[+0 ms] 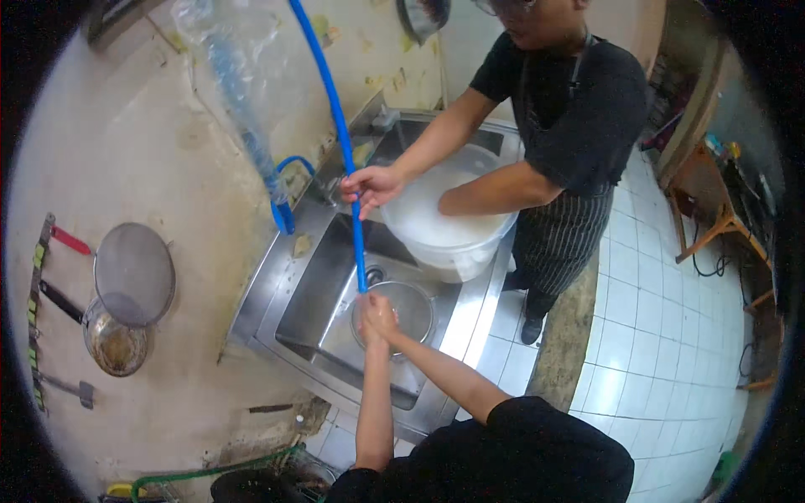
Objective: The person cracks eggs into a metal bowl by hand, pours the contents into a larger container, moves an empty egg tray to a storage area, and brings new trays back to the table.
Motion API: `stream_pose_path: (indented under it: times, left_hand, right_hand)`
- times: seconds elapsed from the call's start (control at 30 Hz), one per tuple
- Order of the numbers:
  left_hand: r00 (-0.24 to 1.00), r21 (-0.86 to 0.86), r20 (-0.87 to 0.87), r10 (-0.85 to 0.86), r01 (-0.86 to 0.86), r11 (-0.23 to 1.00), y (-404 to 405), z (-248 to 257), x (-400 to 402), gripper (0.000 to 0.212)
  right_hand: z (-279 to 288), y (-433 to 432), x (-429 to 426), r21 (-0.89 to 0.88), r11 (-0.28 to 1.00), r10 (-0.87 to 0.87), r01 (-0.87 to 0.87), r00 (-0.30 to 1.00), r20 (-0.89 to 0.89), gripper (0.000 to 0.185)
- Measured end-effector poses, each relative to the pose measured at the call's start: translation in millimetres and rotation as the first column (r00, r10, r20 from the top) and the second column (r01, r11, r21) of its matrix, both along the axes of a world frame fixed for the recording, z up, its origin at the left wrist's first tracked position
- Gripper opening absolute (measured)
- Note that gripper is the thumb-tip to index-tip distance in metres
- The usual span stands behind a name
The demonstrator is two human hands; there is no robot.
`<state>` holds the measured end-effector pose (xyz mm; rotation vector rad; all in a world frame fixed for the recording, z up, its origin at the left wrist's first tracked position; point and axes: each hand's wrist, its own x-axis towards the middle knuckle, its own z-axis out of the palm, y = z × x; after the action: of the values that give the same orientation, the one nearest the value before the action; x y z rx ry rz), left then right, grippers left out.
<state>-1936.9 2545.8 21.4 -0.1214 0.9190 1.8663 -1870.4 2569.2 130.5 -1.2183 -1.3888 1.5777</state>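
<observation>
My left hand and my right hand are pressed together over the steel sink basin. Right above them ends a blue hose, its lower tip close to my fingers. The right hand laps over the left, and the fingers are blurred, so I cannot make out how far they are closed. No object shows in either hand. Beneath them a round mesh strainer rests in the basin, partly covered by my hands. A co-worker's hand holds the hose higher up.
Across the sink stands a co-worker in a striped apron, one forearm dipped into a large tub of cloudy liquid. A faucet is by the wall. A sieve and a pan hang at left. White floor tiles lie at right.
</observation>
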Motion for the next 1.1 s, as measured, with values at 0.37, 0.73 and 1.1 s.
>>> stream_pose_path:
  times: [0.37, 0.73, 1.1]
  left_hand:
    - [0.422, -0.138, -0.867, -0.264, 0.305, 0.942, 9.0, -23.1, -27.9, 0.011]
    - [-0.39, -0.686, -0.613, -0.687, -0.168, 0.708, 4.4, 1.0, -71.6, 0.064]
    - [-0.565, -0.406, -0.759, -0.324, 0.023, 0.914, -55.6, 58.1, 40.3, 0.055]
  right_hand:
    - [-28.2, -24.3, 83.0, 0.358, 0.883, 0.141, -0.304, 0.899, 0.415, 0.028]
    - [-112.0, -61.7, 100.7, 0.368, 0.858, 0.05, -0.359, 0.77, 0.636, 0.017]
    - [-56.5, -123.6, 181.4, 0.393, 0.729, 0.128, -0.561, 0.676, 0.726, 0.059]
